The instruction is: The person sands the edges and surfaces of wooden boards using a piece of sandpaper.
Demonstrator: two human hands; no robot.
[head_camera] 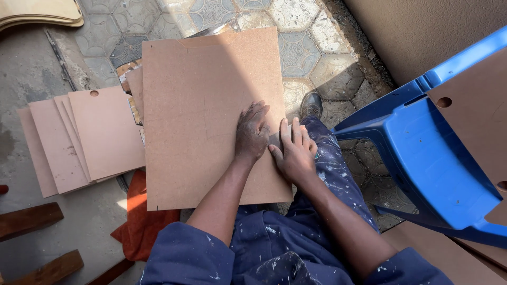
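Outdoor carpentry wkshop: stacked cut fibreboard panels (84,140), wood offcuts (29,219), paved floor (311,53).

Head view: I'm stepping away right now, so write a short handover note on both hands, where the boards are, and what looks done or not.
Left hand: flat, palm down on the large brown fibreboard panel lying across the lap, near its right edge.
Right hand: pressed at that panel's right edge, fingers spread; whether it grips anything is unclear.
Boards: a stack of smaller fibreboard panels fans out on the floor to the left; one more leans on the blue plastic chair to the right. An orange cloth lies under the panel's near corner.
Done: faint lines are visible on the large panel.
Left: nothing here shows how far the work has gone.
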